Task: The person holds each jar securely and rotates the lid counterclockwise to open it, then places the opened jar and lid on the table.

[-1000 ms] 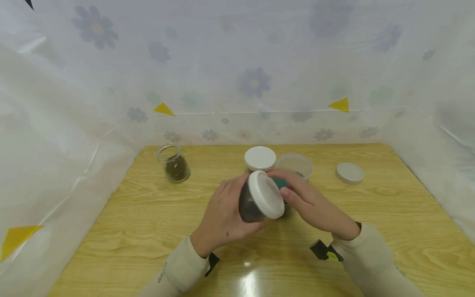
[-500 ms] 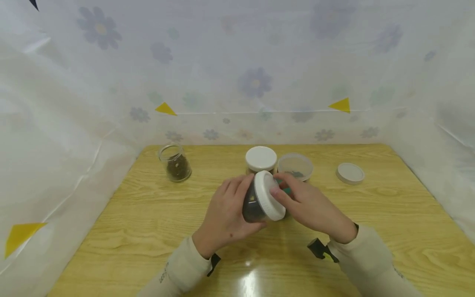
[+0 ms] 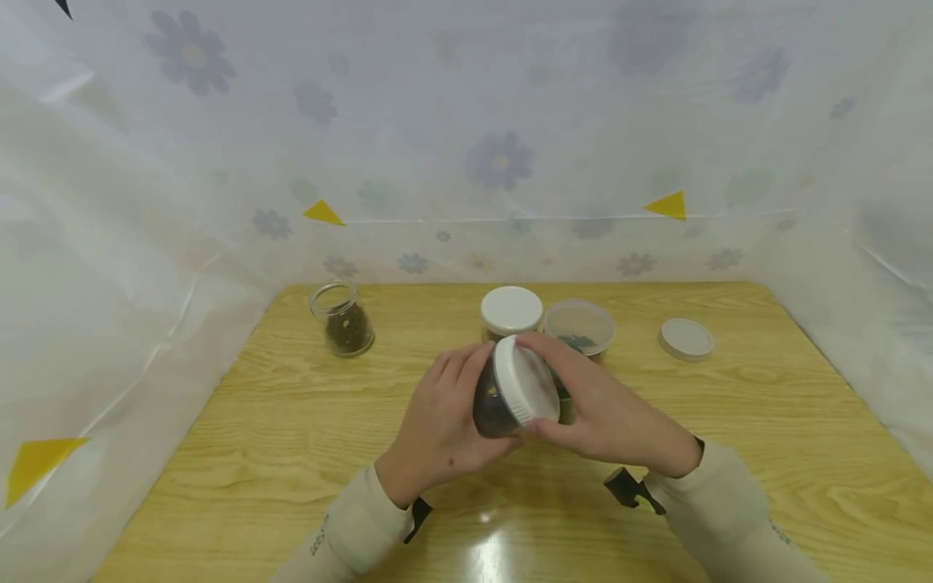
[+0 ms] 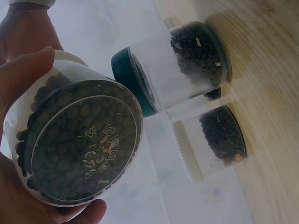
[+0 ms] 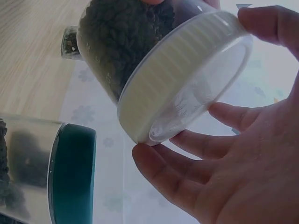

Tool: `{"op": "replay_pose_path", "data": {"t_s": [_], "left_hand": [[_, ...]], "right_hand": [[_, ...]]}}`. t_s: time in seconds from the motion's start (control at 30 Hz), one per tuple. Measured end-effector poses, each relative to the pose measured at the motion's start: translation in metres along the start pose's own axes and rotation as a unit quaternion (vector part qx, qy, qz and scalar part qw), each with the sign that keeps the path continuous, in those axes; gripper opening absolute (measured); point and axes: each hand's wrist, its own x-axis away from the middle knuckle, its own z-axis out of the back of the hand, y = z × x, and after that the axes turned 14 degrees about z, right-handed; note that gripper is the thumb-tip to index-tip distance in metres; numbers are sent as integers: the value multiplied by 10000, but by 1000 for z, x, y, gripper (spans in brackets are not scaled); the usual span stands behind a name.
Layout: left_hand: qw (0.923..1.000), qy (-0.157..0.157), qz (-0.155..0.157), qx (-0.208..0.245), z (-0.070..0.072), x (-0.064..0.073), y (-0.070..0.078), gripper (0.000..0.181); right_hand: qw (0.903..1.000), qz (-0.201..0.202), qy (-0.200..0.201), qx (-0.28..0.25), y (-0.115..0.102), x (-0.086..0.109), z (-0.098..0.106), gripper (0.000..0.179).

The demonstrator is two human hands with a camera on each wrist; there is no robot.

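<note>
My left hand [image 3: 445,421] grips a clear jar [image 4: 77,149] of dark, bean-like pieces around its body. The jar is tilted above the table, with its base toward the left wrist camera. Its white ribbed lid [image 5: 175,70] sits on the mouth and faces right. On that lid my right hand [image 3: 612,409] has its thumb at one side of the rim and its fingertips at the other. Just beyond the hands stands a green-lidded jar [image 4: 182,70], partly filled with dark pieces and mostly hidden in the head view.
A white-lidded jar [image 3: 512,309] and a jar with a translucent top [image 3: 579,324] stand behind the hands. A loose pale lid [image 3: 687,339] lies at the right on the wooden table [image 3: 291,453]. An open glass jar [image 3: 348,328] of dark pieces stands at the back left.
My right hand's fingers shifted across the lid and now spread to opposite sides of its rim. The left hand keeps its grip on the jar, almost in place.
</note>
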Motion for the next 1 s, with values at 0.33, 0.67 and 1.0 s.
{"op": "replay_pose_path", "data": {"t_s": [0.33,0.67,1.0], "left_hand": [[9999,35,77,-101,-2,0,-3,102],[9996,259,-29,-148,1,-4,-4,103],[9996,226,45,-183,1,1,-4,104]], "right_hand": [[9997,-190,-28,-173,6,5,0,67],[9982,-385,136,-440,7,2,3,51],[9931,-1104,258,-285,5,0,5,43]]}}
